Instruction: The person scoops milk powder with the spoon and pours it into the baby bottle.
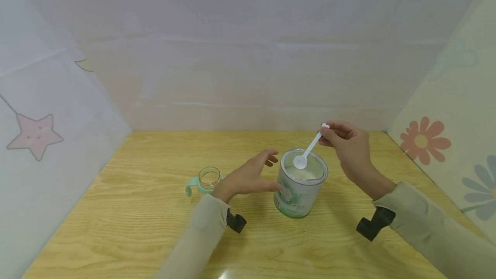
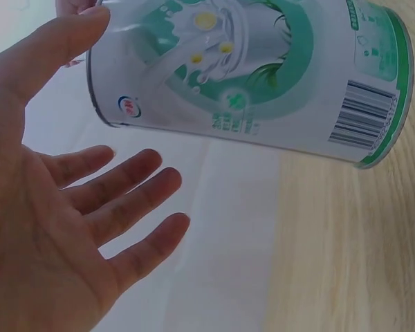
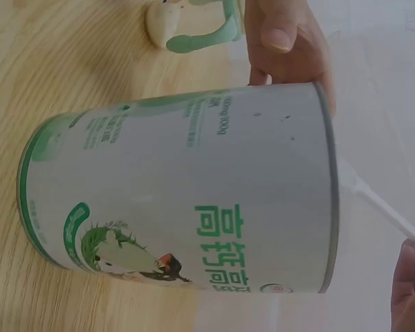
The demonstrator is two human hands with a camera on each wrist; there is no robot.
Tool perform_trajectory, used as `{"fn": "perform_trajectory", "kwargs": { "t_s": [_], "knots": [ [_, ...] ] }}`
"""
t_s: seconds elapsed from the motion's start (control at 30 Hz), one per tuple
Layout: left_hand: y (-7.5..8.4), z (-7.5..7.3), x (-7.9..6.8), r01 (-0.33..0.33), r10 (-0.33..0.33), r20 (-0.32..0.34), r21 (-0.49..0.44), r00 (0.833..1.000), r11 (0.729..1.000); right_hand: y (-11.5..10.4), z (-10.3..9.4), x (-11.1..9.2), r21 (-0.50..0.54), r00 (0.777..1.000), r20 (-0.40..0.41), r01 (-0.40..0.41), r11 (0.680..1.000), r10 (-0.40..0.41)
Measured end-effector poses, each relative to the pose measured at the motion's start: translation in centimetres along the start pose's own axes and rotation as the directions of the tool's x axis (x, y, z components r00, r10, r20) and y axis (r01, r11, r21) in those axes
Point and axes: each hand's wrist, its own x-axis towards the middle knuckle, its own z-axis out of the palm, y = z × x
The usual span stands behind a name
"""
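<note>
A white and green milk powder can [image 1: 296, 197] stands upright with its top uncovered and pale powder inside. My right hand [image 1: 350, 147] pinches the handle end of a white measuring scoop [image 1: 300, 161], whose bowl is over the can's mouth. On the can's left side, my left hand [image 1: 252, 175] is spread, thumb toward the can's wall and fingers apart. In the left wrist view the thumb of that hand [image 2: 76, 207] overlaps the can's upper edge. The right wrist view shows the scoop handle [image 3: 391, 211] slanting out from behind the can's rim.
Left of the can, partly behind the left forearm, stands a clear baby bottle [image 1: 209, 178] with mint green handles and an open top. Everything stands on a wooden table [image 1: 151, 218]. Pale printed cloth [image 1: 248, 85] hangs behind and along both sides.
</note>
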Motion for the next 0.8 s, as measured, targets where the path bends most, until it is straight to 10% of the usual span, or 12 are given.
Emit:
{"fn": "perform_trajectory", "kwargs": {
  "t_s": [0.4, 0.8],
  "knots": [
    [0.0, 1.3, 0.3, -0.045, 0.044, -0.064, -0.013, 0.997, 0.999, 1.1, 0.0, -0.5, -0.287, 0.975, 0.120, 0.215, 0.934, -0.188],
    [-0.5, 3.1, 0.6, -0.018, 0.016, -0.086, -0.017, 0.996, 1.000, 2.3, -0.2, -1.0, -0.519, 0.846, 0.388, 0.528, 0.672, -0.366]
  ]
}}
